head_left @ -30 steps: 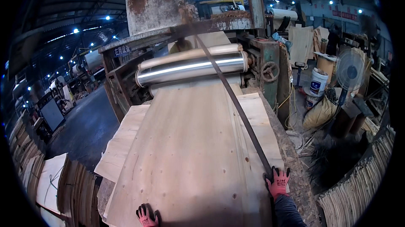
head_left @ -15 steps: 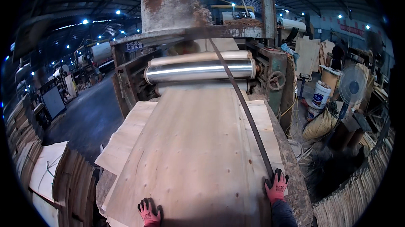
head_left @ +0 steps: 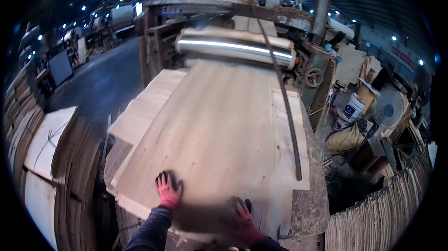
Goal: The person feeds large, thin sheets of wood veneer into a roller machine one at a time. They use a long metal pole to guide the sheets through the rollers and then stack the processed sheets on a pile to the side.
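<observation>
A long, pale wood veneer sheet (head_left: 210, 125) stretches away from me over other sheets, with its far end at a machine's shiny metal roller (head_left: 233, 49). On the near left part of this sheet my left hand (head_left: 168, 192), in a pink and black glove, rests with fingers spread. My right hand (head_left: 242, 217), gloved alike and slightly blurred, lies near the sheet's close edge with its fingers stretched out. Neither hand grips anything. To the right, a long dark bar (head_left: 288, 115) slants over the veneer, its lower end apart from my right hand.
Stacked veneer (head_left: 49, 143) stands at the left, and more stacked sheets (head_left: 373, 218) curve along the lower right. Beyond the machine's handwheel (head_left: 313, 77) are a white bucket (head_left: 352, 106), a stuffed sack (head_left: 345, 138) and a fan (head_left: 388, 107). A wider slab (head_left: 310, 209) lies underneath.
My right hand has left the bar's lower end and moved left onto the veneer's near part. My left hand now appears higher in the picture. The whole view has shifted and tilted.
</observation>
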`<act>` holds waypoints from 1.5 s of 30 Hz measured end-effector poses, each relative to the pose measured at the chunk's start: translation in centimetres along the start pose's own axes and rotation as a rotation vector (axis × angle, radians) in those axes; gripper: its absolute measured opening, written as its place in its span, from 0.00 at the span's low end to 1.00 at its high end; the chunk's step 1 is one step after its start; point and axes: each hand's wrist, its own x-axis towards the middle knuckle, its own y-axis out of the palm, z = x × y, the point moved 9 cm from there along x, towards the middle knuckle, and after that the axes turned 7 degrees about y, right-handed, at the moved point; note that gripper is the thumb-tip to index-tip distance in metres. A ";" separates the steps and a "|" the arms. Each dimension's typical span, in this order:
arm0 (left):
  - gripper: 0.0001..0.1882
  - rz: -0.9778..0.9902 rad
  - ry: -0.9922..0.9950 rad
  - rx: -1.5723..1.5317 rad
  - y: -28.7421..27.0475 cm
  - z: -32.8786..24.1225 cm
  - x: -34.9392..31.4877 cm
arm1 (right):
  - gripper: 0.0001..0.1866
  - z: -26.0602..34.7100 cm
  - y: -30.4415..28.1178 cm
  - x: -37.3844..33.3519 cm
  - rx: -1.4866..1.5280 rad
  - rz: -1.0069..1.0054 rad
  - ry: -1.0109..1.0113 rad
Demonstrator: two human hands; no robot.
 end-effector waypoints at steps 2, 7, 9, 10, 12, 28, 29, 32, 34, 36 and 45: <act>0.36 -0.075 0.025 -0.125 -2.1 -0.5 -0.3 | 0.34 3.9 0.6 -0.1 -0.030 0.000 -0.088; 0.37 -0.122 0.091 -0.380 -9.4 1.9 -6.8 | 0.35 2.8 6.6 -2.3 -0.262 0.219 0.146; 0.37 -0.090 0.095 -0.415 -11.9 4.1 -10.3 | 0.35 1.8 7.7 -3.1 -0.370 0.216 0.216; 0.37 -0.048 0.042 -0.410 -13.1 5.2 -12.0 | 0.34 1.4 7.7 -3.0 -0.381 0.178 0.239; 0.37 -0.045 -0.002 -0.435 -14.2 8.9 -16.0 | 0.34 1.4 8.6 -3.5 -0.371 0.118 0.286; 0.34 -0.025 -0.352 -0.400 -15.2 25.1 -28.2 | 0.37 4.0 11.5 -1.5 -0.611 -0.136 0.621; 0.34 -0.018 -0.340 -0.400 -14.9 25.3 -27.5 | 0.37 4.1 11.6 -1.3 -0.604 -0.133 0.613; 0.34 -0.020 -0.266 -0.391 -14.1 25.6 -24.1 | 0.38 4.4 11.2 -1.2 -0.585 -0.122 0.630; 0.34 -0.018 -0.206 -0.383 -13.9 26.0 -20.9 | 0.38 4.6 11.0 -1.1 -0.601 -0.101 0.648; 0.34 0.014 -0.151 -0.372 -14.2 26.6 -17.7 | 0.39 4.5 11.4 -1.0 -0.618 -0.131 0.626; 0.40 0.107 -0.063 -0.152 -9.7 27.5 -5.7 | 0.40 2.4 12.0 -1.8 -0.525 -0.059 0.751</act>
